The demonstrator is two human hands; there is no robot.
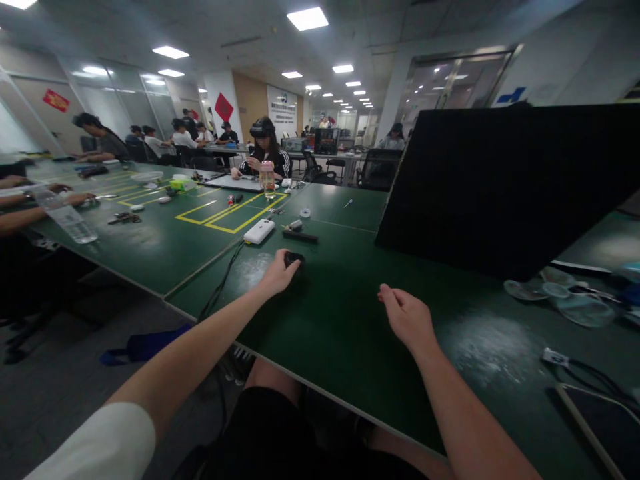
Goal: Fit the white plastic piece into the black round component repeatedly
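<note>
My left hand (281, 273) is closed on a small black object (295, 257) over the dark green table (330, 320); its exact kind does not show. Just beyond that hand lie a black bar (300, 236) and a white power bank (259, 231) with a cable running off the near edge. My right hand (407, 317) hovers over the table to the right, its fingers curled in and pressed together. Whatever those fingers may hold is hidden. The two hands are well apart.
A large black panel (500, 193) rises at the right. Clear plastic pieces (583, 308), a cable plug (556, 357) and a phone (603, 427) lie nearby. A water bottle (67, 217) stands left, near other people's hands. Across the table sits a person (265, 150) behind a drink bottle (269, 183).
</note>
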